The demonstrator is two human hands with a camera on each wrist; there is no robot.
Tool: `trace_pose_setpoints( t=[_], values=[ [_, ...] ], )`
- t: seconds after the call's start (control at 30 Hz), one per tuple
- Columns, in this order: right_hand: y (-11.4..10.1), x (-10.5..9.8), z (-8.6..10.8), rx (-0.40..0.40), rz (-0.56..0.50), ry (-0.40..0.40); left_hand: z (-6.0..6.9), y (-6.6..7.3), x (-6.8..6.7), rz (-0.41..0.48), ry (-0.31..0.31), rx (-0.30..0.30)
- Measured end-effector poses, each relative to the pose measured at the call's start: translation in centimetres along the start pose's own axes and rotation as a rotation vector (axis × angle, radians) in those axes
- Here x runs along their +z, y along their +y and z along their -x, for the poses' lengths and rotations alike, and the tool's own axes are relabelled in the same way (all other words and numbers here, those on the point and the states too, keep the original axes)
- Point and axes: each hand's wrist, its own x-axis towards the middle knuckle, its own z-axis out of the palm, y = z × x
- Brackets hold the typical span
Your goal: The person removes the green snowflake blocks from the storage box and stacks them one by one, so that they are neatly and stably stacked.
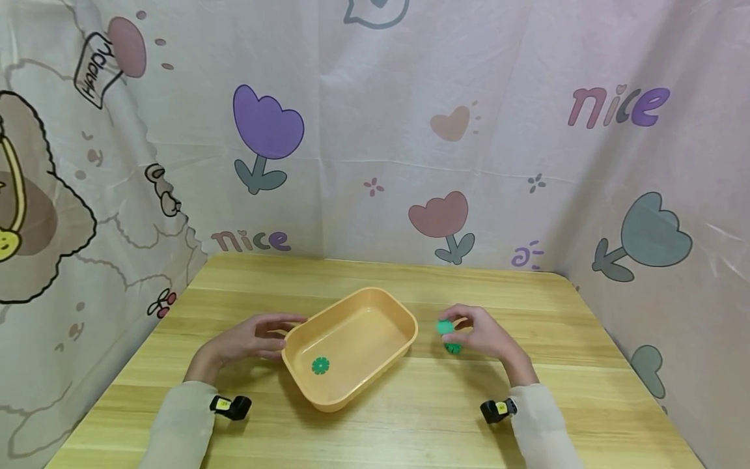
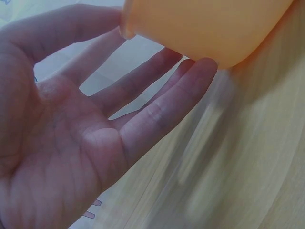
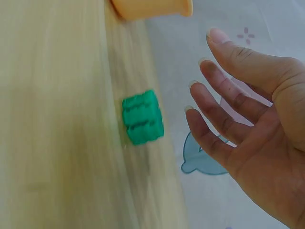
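Observation:
An orange-yellow plastic basin (image 1: 375, 348) stands at an angle on the table, with one green flower-shaped disc (image 1: 320, 365) lying inside near its left end. My left hand (image 1: 254, 339) touches the basin's left end; in the left wrist view, its extended fingers (image 2: 157, 112) meet the outer wall and rim. To the basin's right, a small stack of green notched discs (image 3: 143, 117) sits on the table. My right hand (image 1: 477, 332) hovers over that stack, fingers spread and lightly bent. The right wrist view shows a gap between its fingertips (image 3: 190, 110) and the discs.
The light wooden table (image 1: 404, 423) runs back to a printed cloth (image 1: 363, 130) with flowers and lettering, which also hangs at both sides. A black wrist camera (image 1: 231, 407) is strapped on the left wrist, another camera (image 1: 498, 410) on the right.

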Motion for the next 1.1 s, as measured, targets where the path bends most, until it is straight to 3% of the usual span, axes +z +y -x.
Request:
trace_pose_setpoints(
  t=[0.63,1.1],
  values=[
    [3.0,-0.9,1.0,0.042,-0.028,-0.055,0.0,-0.1,0.0,-0.015,0.000,0.013],
    [3.3,-0.2,0.8,0.113,-0.017,-0.067,0.0,0.0,0.0,0.003,-0.006,0.015]
  ],
)
